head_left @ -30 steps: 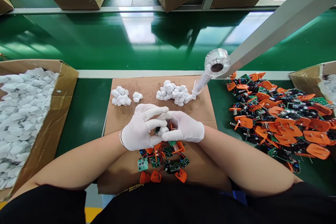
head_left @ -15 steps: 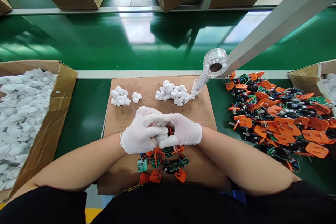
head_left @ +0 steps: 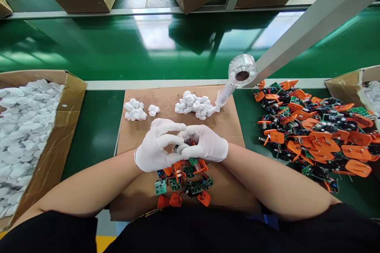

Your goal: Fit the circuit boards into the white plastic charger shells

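Observation:
Both of my hands wear white gloves and meet over the middle of the cardboard sheet (head_left: 136, 134). My left hand (head_left: 156, 146) has its thumb and fingers curled, tips against the right hand's fingers. My right hand (head_left: 208, 145) is closed around a small part, mostly hidden, with dark and reddish bits showing between the gloves. Just below the hands lie several green circuit boards (head_left: 175, 184) with wires and orange plastic pieces (head_left: 175, 200). Beyond the hands sit a larger pile of white plastic pieces (head_left: 196, 104) and a smaller pile (head_left: 135, 110).
A clear plastic, round-headed object (head_left: 242, 72) leans near the metal post (head_left: 297, 27). At right is a heap of orange-and-green circuit assemblies (head_left: 320, 134). A cardboard box (head_left: 73, 102) of white pieces stands at left; more boxes (head_left: 89, 2) line the back.
My left fingers have lifted and spread somewhat, opening a gap between the hands. My right hand has turned slightly around the small part. The piles stay put.

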`<state>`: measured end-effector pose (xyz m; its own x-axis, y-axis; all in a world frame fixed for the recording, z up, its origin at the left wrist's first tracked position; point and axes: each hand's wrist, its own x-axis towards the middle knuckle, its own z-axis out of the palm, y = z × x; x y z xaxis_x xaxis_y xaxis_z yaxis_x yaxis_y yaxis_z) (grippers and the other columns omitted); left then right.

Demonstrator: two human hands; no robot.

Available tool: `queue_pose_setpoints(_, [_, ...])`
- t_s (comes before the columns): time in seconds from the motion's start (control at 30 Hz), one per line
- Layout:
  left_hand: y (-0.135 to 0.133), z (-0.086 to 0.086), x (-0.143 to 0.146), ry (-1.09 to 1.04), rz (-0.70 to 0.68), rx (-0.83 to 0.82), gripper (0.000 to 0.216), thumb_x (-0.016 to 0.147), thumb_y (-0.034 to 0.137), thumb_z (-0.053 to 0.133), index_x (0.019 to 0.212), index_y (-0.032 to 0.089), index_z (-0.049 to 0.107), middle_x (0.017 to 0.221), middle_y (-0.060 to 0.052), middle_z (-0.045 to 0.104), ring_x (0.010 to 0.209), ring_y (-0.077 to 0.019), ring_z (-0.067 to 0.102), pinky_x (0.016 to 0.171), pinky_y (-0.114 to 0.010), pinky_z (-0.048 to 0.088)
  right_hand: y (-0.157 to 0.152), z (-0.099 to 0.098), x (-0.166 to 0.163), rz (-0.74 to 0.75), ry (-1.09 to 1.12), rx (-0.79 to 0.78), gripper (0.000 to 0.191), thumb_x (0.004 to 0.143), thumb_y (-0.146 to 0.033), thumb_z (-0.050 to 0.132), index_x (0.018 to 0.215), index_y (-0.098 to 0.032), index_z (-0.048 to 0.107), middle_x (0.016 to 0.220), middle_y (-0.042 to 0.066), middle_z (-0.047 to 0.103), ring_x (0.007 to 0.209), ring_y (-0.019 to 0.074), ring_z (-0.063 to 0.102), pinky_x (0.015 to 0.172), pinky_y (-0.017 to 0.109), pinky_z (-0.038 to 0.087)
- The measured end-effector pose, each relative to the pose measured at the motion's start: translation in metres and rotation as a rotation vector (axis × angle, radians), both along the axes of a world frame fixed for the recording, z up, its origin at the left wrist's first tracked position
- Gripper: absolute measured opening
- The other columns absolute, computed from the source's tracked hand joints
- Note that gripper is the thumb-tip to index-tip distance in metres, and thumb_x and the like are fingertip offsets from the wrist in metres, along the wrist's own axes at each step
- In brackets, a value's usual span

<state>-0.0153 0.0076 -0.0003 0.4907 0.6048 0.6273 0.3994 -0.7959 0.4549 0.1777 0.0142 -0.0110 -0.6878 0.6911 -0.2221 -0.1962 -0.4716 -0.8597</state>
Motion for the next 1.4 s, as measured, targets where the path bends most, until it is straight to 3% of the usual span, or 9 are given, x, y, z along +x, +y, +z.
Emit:
queue_pose_setpoints(0.1, [0.000,0.002,-0.003,-0.102,-0.035,-0.052,0.039,0.084,0.036,0.073,0.117,0.030,0.052,0.104,-0.004,0.066,0.092,-0.0177,0.066,0.083,-0.038,0.055,0.002,0.000,0.002,0.007,0.232,-0.223,0.043,0.065,-0.044,0.087,0.089,-0.014,0.067,0.079,0.001,0.068,0.070,0.0132,0.063,0.066,0.027,0.052])
queue_pose_setpoints(0.2, [0.000,0.004,-0.003,-0.133,-0.132,-0.094,0.047,0.091,0.038,0.065,0.134,0.031,0.048,0.106,-0.006,0.066,0.093,-0.0181,0.066,0.082,-0.038,0.055,0.002,-0.002,0.004,0.040,0.349,-0.333,0.040,0.063,-0.031,0.090,0.091,-0.015,0.066,0.082,0.001,0.071,0.073,0.0133,0.068,0.069,0.026,0.055])
queue_pose_setpoints(0.33, [-0.001,0.005,-0.001,-0.120,-0.233,-0.106,0.053,0.096,0.042,0.057,0.144,0.025,0.044,0.111,-0.013,0.067,0.099,-0.0214,0.066,0.082,-0.040,0.055,0.000,-0.004,0.004,0.046,0.374,-0.317,0.043,0.058,-0.019,0.093,0.091,-0.016,0.064,0.079,-0.001,0.071,0.074,0.0131,0.069,0.070,0.026,0.056])
queue_pose_setpoints(0.43, [-0.001,0.004,0.000,-0.090,-0.222,-0.052,0.062,0.092,0.054,0.058,0.142,0.021,0.046,0.117,-0.016,0.066,0.101,-0.0237,0.066,0.083,-0.041,0.054,-0.001,-0.004,0.002,0.034,0.361,-0.305,0.048,0.053,-0.016,0.094,0.088,-0.016,0.061,0.079,-0.001,0.072,0.071,0.0125,0.069,0.066,0.025,0.056])
queue_pose_setpoints(0.57, [0.000,0.009,-0.001,0.007,-0.157,0.058,0.058,0.091,0.055,0.060,0.136,0.020,0.049,0.108,-0.011,0.070,0.096,-0.0203,0.067,0.082,-0.038,0.052,0.000,-0.002,0.000,0.037,0.330,-0.271,0.047,0.051,-0.017,0.095,0.078,-0.015,0.057,0.073,-0.003,0.069,0.066,0.0108,0.068,0.059,0.021,0.053])
queue_pose_setpoints(0.73, [0.006,0.017,-0.001,0.093,-0.174,0.170,0.050,0.092,0.051,0.061,0.131,0.020,0.054,0.099,-0.007,0.073,0.090,-0.0200,0.067,0.077,-0.038,0.049,0.001,-0.001,0.000,0.012,0.295,-0.276,0.043,0.050,-0.013,0.094,0.070,-0.015,0.057,0.064,-0.005,0.066,0.057,0.0088,0.064,0.053,0.019,0.050])
queue_pose_setpoints(1.0, [0.005,0.006,-0.001,-0.013,-0.149,0.059,0.065,0.094,0.052,0.056,0.150,0.022,0.038,0.120,-0.015,0.067,0.101,-0.0234,0.066,0.083,-0.039,0.050,0.002,-0.002,-0.002,-0.101,0.230,-0.204,0.040,0.053,-0.019,0.093,0.065,-0.016,0.055,0.069,-0.002,0.067,0.063,0.0130,0.064,0.058,0.026,0.052])
queue_pose_setpoints(1.27, [0.010,0.008,-0.002,0.070,-0.184,0.066,0.063,0.091,0.039,0.065,0.147,0.027,0.039,0.098,-0.006,0.073,0.093,-0.0232,0.068,0.078,-0.040,0.050,0.002,-0.004,-0.002,-0.139,0.188,-0.141,0.038,0.054,-0.017,0.093,0.060,-0.015,0.055,0.065,-0.002,0.065,0.060,0.0112,0.061,0.056,0.024,0.051])
queue_pose_setpoints(1.4, [0.014,0.007,0.001,0.011,-0.238,0.016,0.061,0.093,0.036,0.062,0.148,0.026,0.037,0.080,-0.001,0.071,0.082,-0.0201,0.067,0.075,-0.037,0.051,0.004,-0.005,-0.001,-0.100,0.210,-0.166,0.038,0.059,-0.022,0.091,0.062,-0.015,0.054,0.067,-0.001,0.067,0.062,0.0131,0.065,0.056,0.026,0.053])
